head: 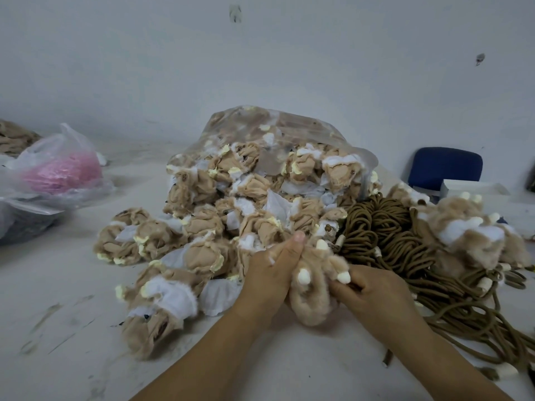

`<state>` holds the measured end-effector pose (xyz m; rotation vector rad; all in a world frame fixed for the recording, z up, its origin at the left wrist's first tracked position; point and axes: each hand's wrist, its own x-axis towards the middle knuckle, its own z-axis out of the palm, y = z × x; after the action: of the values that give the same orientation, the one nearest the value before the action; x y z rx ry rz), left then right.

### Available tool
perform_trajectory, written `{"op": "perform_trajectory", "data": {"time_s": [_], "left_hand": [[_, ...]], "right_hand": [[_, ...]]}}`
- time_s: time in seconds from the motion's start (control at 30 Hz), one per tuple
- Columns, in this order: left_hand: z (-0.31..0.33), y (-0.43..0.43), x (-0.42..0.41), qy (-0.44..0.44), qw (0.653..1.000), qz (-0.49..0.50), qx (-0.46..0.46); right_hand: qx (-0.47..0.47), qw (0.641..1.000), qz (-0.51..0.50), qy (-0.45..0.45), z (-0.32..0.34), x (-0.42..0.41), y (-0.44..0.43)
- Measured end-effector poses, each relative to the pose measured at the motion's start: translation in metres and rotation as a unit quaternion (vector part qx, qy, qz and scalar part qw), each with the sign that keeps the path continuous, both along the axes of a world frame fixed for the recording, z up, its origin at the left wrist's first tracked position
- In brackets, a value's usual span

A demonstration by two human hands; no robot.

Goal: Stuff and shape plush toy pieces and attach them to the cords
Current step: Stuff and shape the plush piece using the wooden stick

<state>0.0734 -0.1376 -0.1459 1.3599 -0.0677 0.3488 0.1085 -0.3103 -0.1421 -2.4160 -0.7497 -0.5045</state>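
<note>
Both hands grip one tan plush piece over the white table.

Its long axis runs away from the person, the rounded end nearest and a cream nub at the far end pointing toward the heap of unstuffed pieces spilling from a clear bag. The left hand wraps its left flank, thumb extended forward; the right hand pinches its right side beside another cream nub. Brown cords lie coiled just right, touching finished furry pieces.
</note>
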Motion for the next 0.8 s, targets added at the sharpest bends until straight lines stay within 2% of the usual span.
{"op": "perform_trajectory", "data": {"time_s": [0.2,0.47,0.7,0.8], "left_hand": [[-0.002,-0.006,0.000,0.041,0.999,-0.027,-0.014],[-0.003,-0.014,0.006,0.003,0.999,0.034,0.000],[-0.006,-0.011,0.008,-0.068,0.993,0.062,0.079],[-0.007,-0.009,0.006,-0.058,0.992,0.092,0.065]], "right_hand": [[0.001,1.000,0.004,0.016,-0.004,-0.004,0.001],[0.075,0.991,-0.027,0.105,-0.016,-0.005,0.014],[0.072,0.993,-0.024,0.092,-0.016,0.001,0.011],[0.090,0.991,-0.006,0.100,-0.011,0.000,0.009]]}}
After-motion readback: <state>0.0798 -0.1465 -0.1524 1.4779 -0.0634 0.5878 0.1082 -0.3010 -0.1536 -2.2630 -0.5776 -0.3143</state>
